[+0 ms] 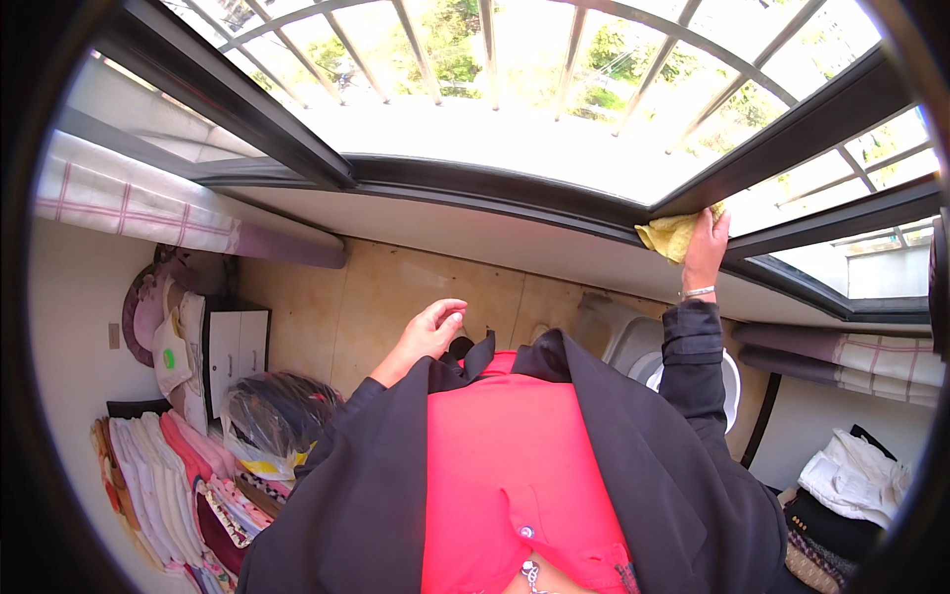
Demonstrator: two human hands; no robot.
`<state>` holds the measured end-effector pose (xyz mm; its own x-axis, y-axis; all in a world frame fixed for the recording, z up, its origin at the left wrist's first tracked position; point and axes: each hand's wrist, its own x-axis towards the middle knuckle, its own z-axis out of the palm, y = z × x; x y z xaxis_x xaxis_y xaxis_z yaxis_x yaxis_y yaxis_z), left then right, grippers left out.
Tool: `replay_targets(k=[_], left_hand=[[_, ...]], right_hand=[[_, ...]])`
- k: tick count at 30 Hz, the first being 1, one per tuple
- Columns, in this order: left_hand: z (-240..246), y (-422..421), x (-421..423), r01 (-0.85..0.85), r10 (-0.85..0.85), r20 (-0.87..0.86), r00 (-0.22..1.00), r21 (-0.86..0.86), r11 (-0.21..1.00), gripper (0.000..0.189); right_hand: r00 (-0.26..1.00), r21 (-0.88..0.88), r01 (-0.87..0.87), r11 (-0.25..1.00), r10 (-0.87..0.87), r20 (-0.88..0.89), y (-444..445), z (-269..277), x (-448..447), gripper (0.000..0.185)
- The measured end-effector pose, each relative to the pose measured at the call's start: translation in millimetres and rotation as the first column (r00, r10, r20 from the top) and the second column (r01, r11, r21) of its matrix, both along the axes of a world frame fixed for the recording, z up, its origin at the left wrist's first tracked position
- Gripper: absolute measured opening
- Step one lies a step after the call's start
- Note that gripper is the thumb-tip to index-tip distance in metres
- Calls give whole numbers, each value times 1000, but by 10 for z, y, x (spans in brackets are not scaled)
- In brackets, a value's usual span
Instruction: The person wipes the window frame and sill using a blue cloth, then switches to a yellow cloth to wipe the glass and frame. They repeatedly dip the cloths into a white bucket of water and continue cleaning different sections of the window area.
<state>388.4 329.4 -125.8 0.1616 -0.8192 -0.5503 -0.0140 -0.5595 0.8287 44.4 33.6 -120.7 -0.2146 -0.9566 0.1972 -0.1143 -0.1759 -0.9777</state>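
Observation:
My right hand presses a yellow cloth against the dark window frame, at the corner where an upright bar meets the lower rail. A silver-coloured bracelet is on that wrist. My left hand hangs in the air over the tiled floor, its fingers loosely bent and nothing in it. Beyond the opening, metal bars stand in front of bright greenery.
At the left are a checked curtain, a small white-doored cabinet, a plastic bag and hanging clothes. At the right, a grey basin stands below the sill, with another curtain and piled clothes.

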Motion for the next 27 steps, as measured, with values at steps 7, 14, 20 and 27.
replay_targets(k=[7, 14, 20, 27], left_hand=[[46, -1, -21, -6, 7, -48, 999, 29, 1000, 31], [-140, -45, 42, 18, -18, -78, 997, -7, 1000, 31], [-180, 11, 237, -11, 7, -40, 999, -81, 997, 32], [-187, 261, 437, -97, 98, -3, 995, -179, 979, 32]], right_hand=[[979, 84, -184, 979, 175, 107, -15, 26, 117, 23], [971, 39, -146, 988, 151, -187, 82, -88, 806, 29], [912, 18, -208, 978, 200, -359, 309, 4, 1576, 41], [878, 41, -381, 924, 376, -297, 392, 31, 2476, 27]])
